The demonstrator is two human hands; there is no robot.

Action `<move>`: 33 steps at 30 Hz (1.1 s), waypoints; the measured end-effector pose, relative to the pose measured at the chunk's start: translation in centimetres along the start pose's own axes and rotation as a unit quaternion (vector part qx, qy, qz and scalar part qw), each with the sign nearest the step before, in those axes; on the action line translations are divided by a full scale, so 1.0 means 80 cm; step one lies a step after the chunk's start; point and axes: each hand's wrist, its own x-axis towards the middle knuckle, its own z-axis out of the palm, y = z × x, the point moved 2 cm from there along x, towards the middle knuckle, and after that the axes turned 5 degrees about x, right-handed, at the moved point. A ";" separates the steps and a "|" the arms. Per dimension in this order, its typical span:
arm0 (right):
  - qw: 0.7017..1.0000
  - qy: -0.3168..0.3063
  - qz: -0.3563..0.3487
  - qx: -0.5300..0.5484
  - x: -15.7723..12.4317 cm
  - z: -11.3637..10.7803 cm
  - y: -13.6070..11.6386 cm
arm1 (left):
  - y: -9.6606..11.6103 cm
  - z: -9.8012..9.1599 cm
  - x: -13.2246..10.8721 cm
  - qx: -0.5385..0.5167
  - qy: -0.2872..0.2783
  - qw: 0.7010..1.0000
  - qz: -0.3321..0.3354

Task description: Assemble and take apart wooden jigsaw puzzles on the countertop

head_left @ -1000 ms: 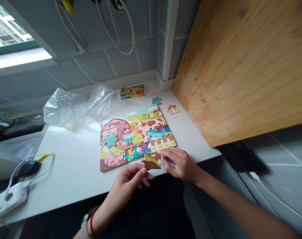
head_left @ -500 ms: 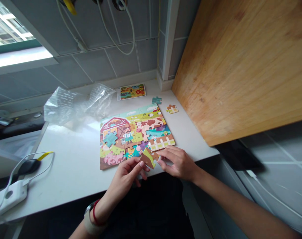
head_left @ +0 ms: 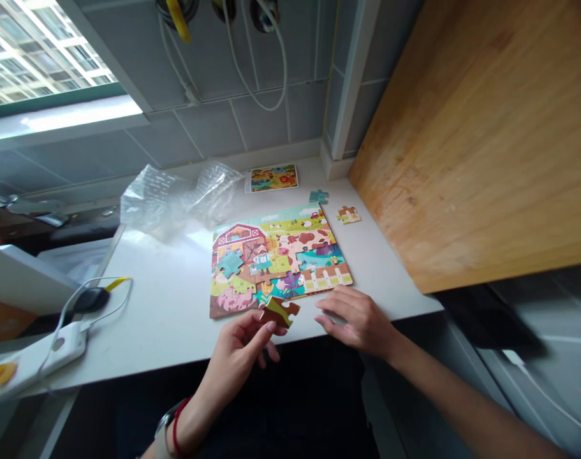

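Observation:
A farm-scene jigsaw puzzle (head_left: 275, 261) lies assembled on the white counter, with a barn at its upper left and a gap along its lower edge. My left hand (head_left: 240, 344) pinches a brown-and-green jigsaw piece (head_left: 279, 312) just below that edge. My right hand (head_left: 360, 322) rests on the counter to the right, holding nothing, with its fingertips near the puzzle's lower right corner. A loose teal piece (head_left: 230, 264) lies on top of the puzzle. Beyond the puzzle are another teal piece (head_left: 319, 196) and a brown-and-cream piece (head_left: 348, 215).
A small picture card (head_left: 272, 178) and a crumpled plastic bag (head_left: 180, 197) lie behind the puzzle. A wooden board (head_left: 462, 146) juts in at the right. A white power bank (head_left: 36, 360) with a cable sits at the left on the counter (head_left: 166, 319).
My right hand has let go of the piece and moved right. My left hand alone now holds it, turned, slightly below the puzzle. The view has shifted, so everything sits further right.

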 end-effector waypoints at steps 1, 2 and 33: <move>1.000 0.001 0.000 0.000 -0.001 0.000 0.000 | -0.002 -0.009 -0.003 -0.017 0.012 0.999 -0.024; 1.000 0.002 -0.001 0.002 -0.001 0.000 0.000 | -0.005 -0.016 -0.005 -0.041 0.022 0.997 -0.053; 0.989 -0.132 0.022 -0.064 0.098 0.034 -0.037 | -0.035 -0.029 -0.012 -0.240 -0.167 0.952 -0.091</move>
